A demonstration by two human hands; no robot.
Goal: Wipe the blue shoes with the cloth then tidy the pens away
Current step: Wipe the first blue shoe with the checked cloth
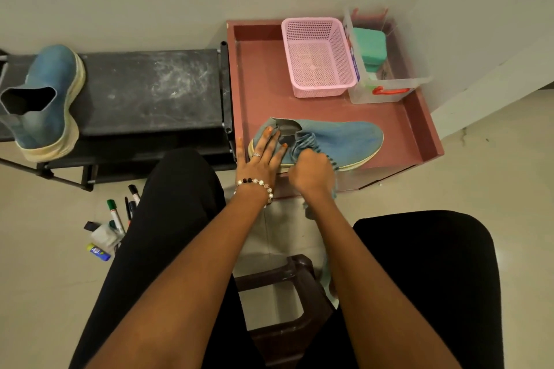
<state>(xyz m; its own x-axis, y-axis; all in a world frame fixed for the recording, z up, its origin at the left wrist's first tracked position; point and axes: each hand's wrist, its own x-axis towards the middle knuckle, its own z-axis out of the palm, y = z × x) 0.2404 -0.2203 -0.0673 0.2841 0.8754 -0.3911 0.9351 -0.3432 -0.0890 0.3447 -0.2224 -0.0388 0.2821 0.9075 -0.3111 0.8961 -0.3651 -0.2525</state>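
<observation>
Blue shoe lies in a red tray, left hand pressing it flat-fingered, right hand clutching the cloth against it. Second shoe sits on a black rack; pens lie on the floor beside a knee; pink basket behind.

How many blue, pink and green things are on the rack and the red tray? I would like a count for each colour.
Blue: 3, shoe on the rack, shoe on the tray, cloth
Pink: 1, basket
Green: 1, block in the clear box
Total: 5
</observation>
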